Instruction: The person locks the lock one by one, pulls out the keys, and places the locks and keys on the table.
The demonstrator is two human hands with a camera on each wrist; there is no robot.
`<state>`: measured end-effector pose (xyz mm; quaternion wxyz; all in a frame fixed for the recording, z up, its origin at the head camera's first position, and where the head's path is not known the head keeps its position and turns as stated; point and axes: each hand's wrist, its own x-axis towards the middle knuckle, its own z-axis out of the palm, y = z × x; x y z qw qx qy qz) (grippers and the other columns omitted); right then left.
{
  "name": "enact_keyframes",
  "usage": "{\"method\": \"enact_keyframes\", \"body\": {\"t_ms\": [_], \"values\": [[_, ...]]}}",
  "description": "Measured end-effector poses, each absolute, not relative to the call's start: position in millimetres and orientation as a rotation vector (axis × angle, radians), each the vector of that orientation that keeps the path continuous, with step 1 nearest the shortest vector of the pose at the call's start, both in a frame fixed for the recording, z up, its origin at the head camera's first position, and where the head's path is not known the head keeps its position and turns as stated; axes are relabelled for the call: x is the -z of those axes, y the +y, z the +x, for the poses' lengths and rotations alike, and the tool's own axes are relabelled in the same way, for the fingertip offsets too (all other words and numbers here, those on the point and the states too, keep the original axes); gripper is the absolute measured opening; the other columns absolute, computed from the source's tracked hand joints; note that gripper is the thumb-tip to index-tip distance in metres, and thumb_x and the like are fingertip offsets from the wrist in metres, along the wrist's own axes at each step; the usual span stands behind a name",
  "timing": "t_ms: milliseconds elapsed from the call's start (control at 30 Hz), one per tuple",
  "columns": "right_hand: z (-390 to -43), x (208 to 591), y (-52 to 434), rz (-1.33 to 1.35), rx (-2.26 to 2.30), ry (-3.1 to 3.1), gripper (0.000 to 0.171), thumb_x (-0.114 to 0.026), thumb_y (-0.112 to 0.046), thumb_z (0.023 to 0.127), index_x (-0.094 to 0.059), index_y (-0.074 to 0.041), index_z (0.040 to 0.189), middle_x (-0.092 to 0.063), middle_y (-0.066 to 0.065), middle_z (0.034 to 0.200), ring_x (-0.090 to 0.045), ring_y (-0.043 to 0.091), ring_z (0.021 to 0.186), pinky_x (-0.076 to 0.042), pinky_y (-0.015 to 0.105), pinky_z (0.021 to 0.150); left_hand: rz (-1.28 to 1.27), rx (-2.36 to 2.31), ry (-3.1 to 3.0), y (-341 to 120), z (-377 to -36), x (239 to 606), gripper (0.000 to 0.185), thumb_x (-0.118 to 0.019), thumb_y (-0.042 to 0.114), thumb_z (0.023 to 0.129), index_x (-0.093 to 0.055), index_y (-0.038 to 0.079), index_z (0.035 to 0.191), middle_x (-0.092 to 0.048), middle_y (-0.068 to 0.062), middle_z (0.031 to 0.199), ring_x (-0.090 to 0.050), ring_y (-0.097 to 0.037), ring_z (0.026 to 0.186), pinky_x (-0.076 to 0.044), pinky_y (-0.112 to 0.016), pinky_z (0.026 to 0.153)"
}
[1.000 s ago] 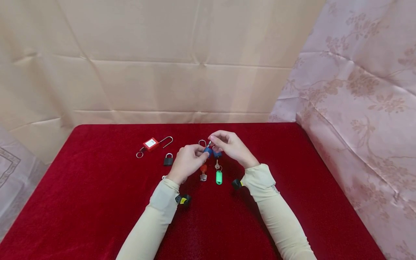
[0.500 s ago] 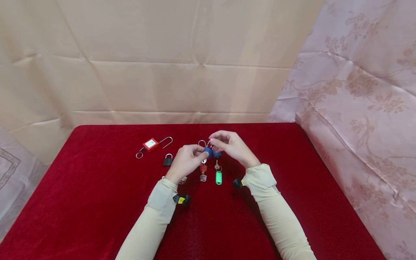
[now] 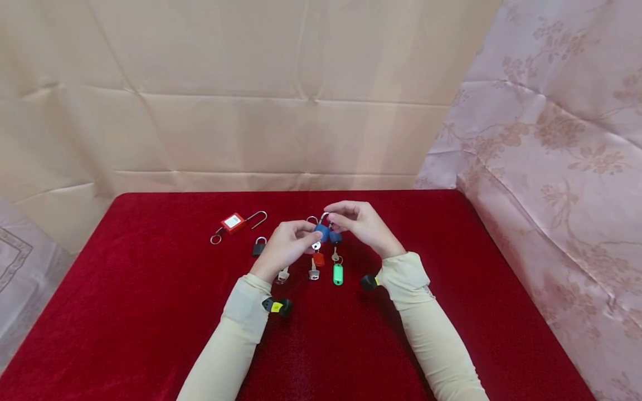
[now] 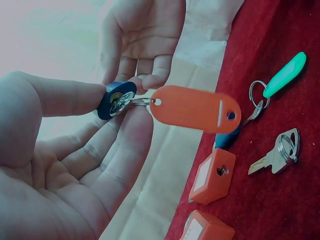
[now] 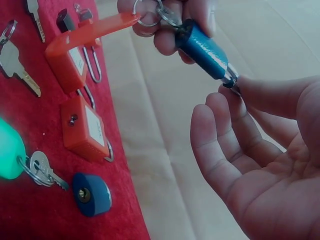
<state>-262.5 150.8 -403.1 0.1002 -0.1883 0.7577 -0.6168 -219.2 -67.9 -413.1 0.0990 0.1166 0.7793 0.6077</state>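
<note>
the left hand [image 3: 287,245] pinches the key in the blue padlock [image 5: 202,48], its orange tag [image 4: 195,109] dangling below; opposite, the right hand [image 3: 362,225] grips the shackle, steadying the lock above the red cloth [image 3: 451,312] between both palms

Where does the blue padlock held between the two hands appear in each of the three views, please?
Head: the blue padlock sits at the middle, between both hands above the red cloth.
Left wrist: seen end-on at left of centre, keyhole facing the camera.
Right wrist: upper middle, lying slantwise.
Shared landmark: the orange key tag hanging from its key.
</note>
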Motion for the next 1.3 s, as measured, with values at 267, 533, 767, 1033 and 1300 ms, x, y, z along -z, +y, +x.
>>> {"method": "enact_keyframes", "body": {"t_ms": [267,533,767,1033,1300], "values": [[-262,400,153,-0.561,1.849,2.234,0.030,-0.072,-0.009,0.095,-0.069,0.004,0.122,-0.072,0.020,0.106,-0.069,0.045,0.094,-0.057,0.048,0.086,0.365,-1.814,2.351,-68,-219,413,0.030,-0.068,0.020,0.099,-0.068,0.000,0.122,-0.073,-0.011,0.103,-0.072,-0.022,0.087,-0.060,-0.035,0.080],[-261,401,153,-0.541,1.892,2.253,0.030,-0.073,-0.006,0.093,-0.069,0.007,0.120,-0.074,0.015,0.103,-0.074,0.029,0.086,-0.059,0.044,0.084,0.362,-1.825,2.381,-69,-215,412,0.032,-0.064,0.019,0.101,-0.066,0.000,0.127,-0.072,-0.011,0.104,-0.070,-0.021,0.085,-0.059,-0.039,0.083],[-261,401,148,-0.549,1.947,2.292,0.028,-0.074,-0.003,0.092,-0.070,0.009,0.118,-0.075,0.017,0.103,-0.074,0.032,0.086,-0.060,0.037,0.079,0.428,-1.790,2.423,-65,-217,413,0.030,-0.066,0.018,0.100,-0.068,-0.004,0.121,-0.074,-0.015,0.101,-0.073,-0.025,0.086,-0.059,-0.036,0.081],[-260,402,146,-0.581,1.919,2.314,0.026,-0.073,-0.004,0.093,-0.071,0.008,0.116,-0.073,0.023,0.102,-0.073,0.026,0.081,-0.060,0.037,0.078,0.352,-1.759,2.520,-61,-214,412,0.029,-0.065,0.020,0.101,-0.069,0.000,0.122,-0.074,-0.009,0.099,-0.070,-0.020,0.084,-0.057,-0.034,0.077],[-256,401,141,-0.585,1.914,2.331,0.023,-0.073,-0.003,0.092,-0.072,0.007,0.113,-0.075,0.018,0.097,-0.073,0.019,0.077,-0.055,0.057,0.083,0.369,-1.747,2.601,-62,-213,408,0.028,-0.066,0.020,0.100,-0.071,0.001,0.120,-0.074,-0.007,0.097,-0.069,-0.019,0.083,-0.057,-0.034,0.076]]}}
